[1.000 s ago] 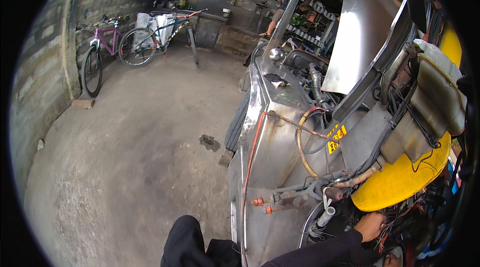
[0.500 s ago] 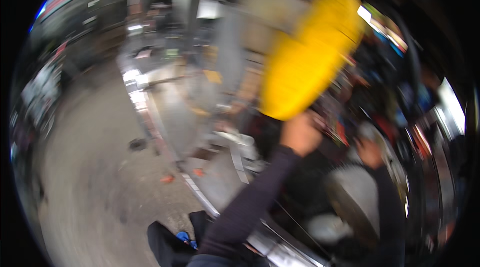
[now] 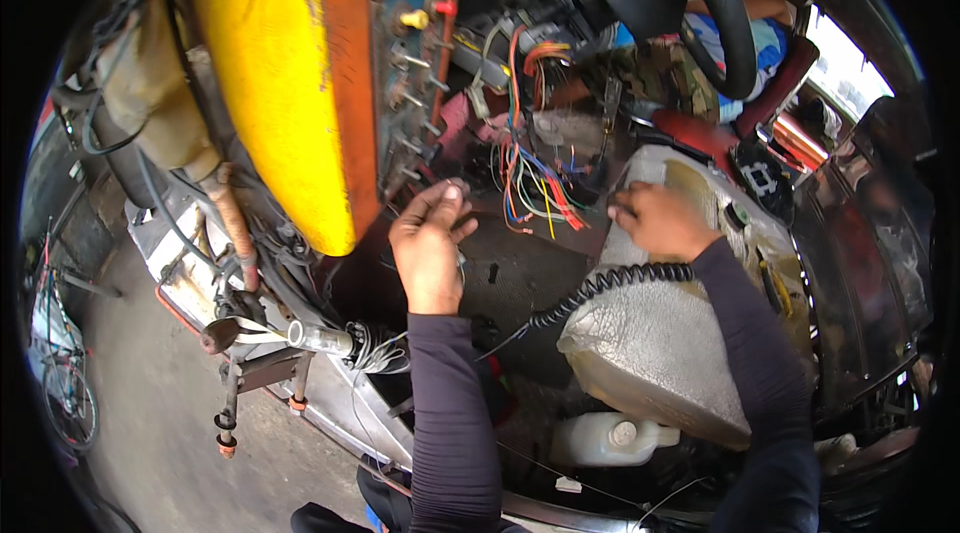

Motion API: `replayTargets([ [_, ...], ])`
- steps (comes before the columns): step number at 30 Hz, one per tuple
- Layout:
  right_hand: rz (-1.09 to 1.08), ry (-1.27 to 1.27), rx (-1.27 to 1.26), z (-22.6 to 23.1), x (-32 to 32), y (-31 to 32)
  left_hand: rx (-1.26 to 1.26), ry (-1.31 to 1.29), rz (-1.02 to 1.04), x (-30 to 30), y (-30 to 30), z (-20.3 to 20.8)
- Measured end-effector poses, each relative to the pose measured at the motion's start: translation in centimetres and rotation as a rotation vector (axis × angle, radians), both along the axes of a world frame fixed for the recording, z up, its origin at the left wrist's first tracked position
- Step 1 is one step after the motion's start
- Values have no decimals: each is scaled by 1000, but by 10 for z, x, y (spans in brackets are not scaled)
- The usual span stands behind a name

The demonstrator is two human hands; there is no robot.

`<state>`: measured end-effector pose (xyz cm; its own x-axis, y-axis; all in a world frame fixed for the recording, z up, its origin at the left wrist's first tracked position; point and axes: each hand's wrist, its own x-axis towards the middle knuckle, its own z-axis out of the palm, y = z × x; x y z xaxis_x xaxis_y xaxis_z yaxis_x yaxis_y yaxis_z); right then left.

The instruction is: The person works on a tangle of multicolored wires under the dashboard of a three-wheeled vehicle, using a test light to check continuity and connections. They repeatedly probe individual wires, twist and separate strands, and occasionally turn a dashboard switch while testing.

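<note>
Both hands now lowered; left hand (image 3: 430, 245) curls near loose wires (image 3: 530, 178).

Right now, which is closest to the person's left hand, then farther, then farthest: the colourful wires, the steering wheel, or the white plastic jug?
1. Colourful wires: just right of the left hand, under the dashboard.
2. White plastic jug: lower right, down by the floor.
3. Steering wheel: far up at the top right.

Sharp daylight, bowed dark fisheye rim
</note>
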<state>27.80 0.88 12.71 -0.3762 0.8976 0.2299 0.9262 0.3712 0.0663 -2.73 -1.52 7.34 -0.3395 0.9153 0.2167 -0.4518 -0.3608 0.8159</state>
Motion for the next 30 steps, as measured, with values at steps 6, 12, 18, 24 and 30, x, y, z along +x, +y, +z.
replayTargets([
  [6,265,219,-102,38,-20,-37,82,28,-109,-7,5,-13],
  [12,227,705,-518,22,-80,-68,158,21,-195,12,4,-26],
  [18,90,788,-484,7,-87,-65,209,-166,-291,27,10,-31],
  [24,38,255,-263,44,-54,-70,170,-182,-281,28,12,-34],
  [30,-288,117,160,39,57,-10,145,-94,-213,26,12,-34],
])
